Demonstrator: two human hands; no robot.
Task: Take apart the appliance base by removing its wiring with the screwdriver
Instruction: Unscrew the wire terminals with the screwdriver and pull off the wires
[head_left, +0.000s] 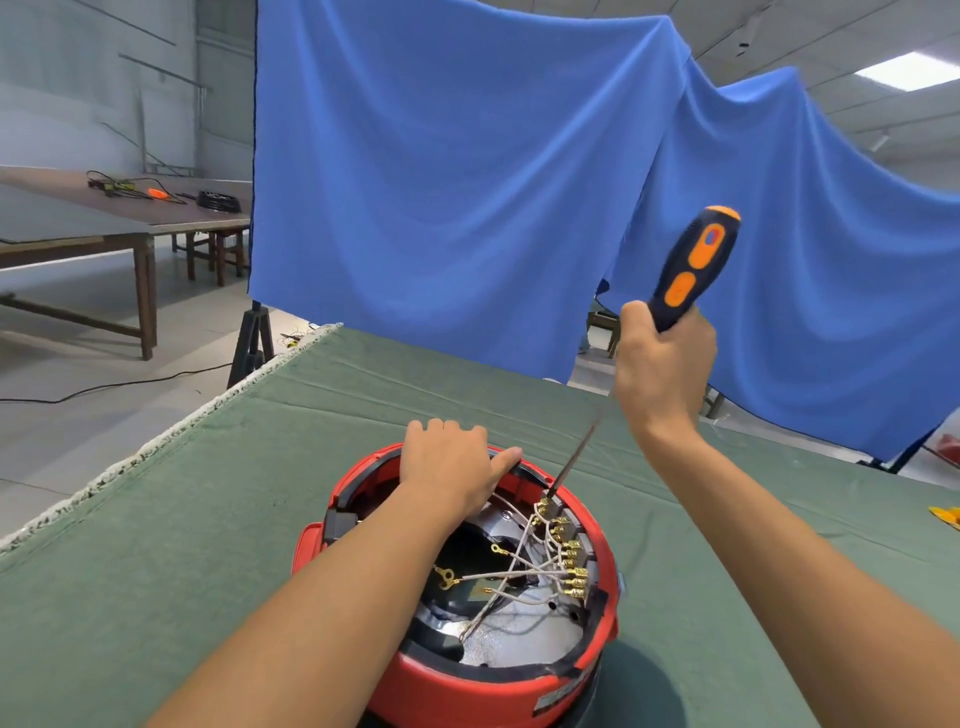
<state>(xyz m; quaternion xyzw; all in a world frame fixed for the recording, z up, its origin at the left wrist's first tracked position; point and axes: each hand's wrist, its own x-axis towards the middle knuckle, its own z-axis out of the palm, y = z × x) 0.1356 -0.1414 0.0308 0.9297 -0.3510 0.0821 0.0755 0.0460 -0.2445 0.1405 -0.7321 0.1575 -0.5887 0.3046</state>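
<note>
A round red appliance base (561, 691) lies open side up on the green cloth in front of me. Inside it, pale wires (519, 574) run to a row of brass terminals (569, 564) along the right inner wall. My left hand (452, 465) grips the far rim of the base, fingers curled over the edge. My right hand (662, 364) holds a dark blue and orange screwdriver (698, 265) by the lower handle. Its thin shaft slants down and left, and the tip sits at the topmost terminal.
The green cloth (208, 545) covers the table; its frayed left edge drops to the floor. A blue sheet (441, 182) hangs behind the table. A yellow object (948, 517) lies at the right edge. A wooden table (104, 218) with tools stands far left.
</note>
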